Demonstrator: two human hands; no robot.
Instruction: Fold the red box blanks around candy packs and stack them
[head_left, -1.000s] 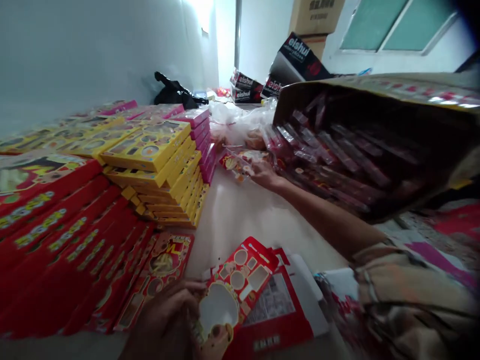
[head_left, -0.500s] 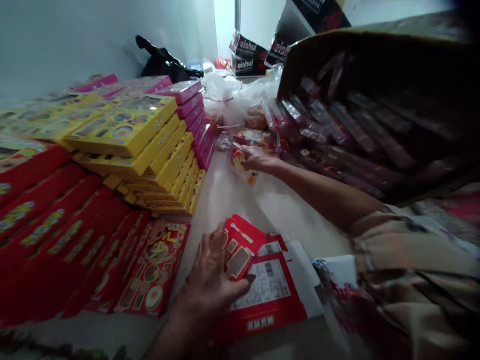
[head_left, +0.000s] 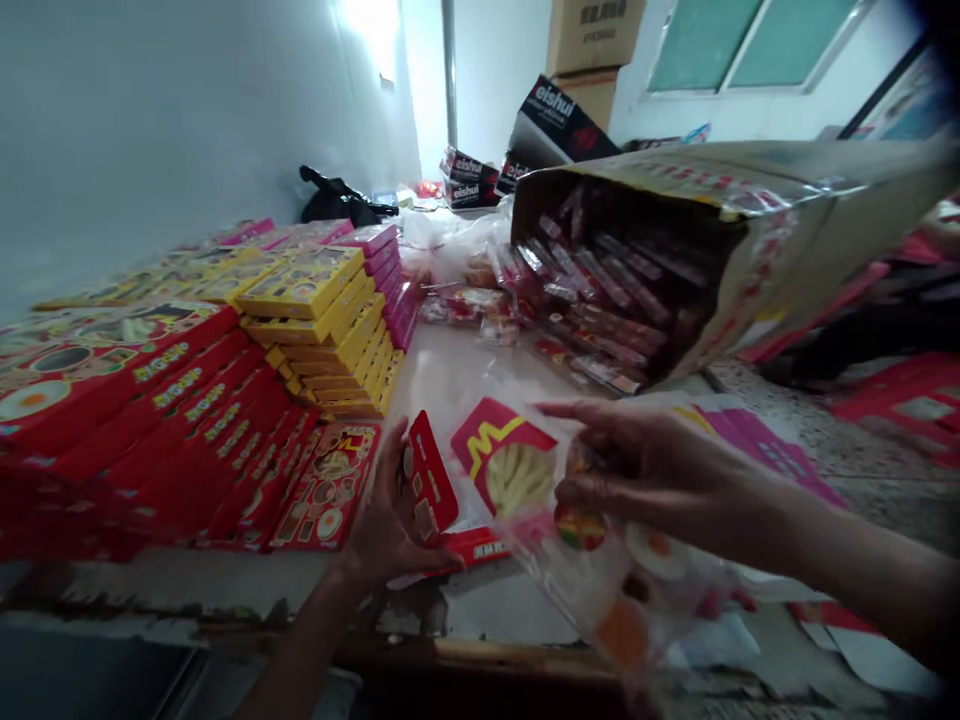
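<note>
My left hand [head_left: 386, 525] grips a red cardboard box [head_left: 480, 546] near the table's front edge. Its fingers stand behind the raised flap and the thumb lies along the lower edge. Just right of that box, my right hand [head_left: 637, 470] pinches a clear plastic packet of toy food [head_left: 525, 465]. A red fries piece with a yellow M shows at its upper end, with a round burger-like piece and an egg-like piece lower down. The packet hangs tilted over the box and hides part of it; its lower end is blurred.
Stacked red boxes [head_left: 202, 420], yellow boxes [head_left: 330, 320] and pink boxes [head_left: 386, 265] line the left side. On the right, a large carton [head_left: 810, 230] lies open with clear packets [head_left: 600, 280] spilling out. Flat pink and white card [head_left: 765, 450] lies behind my right forearm.
My right hand has come back from the far packets with a packet of toy food, now beside the red box. My left hand still holds the box. The camera view has tilted up.
</note>
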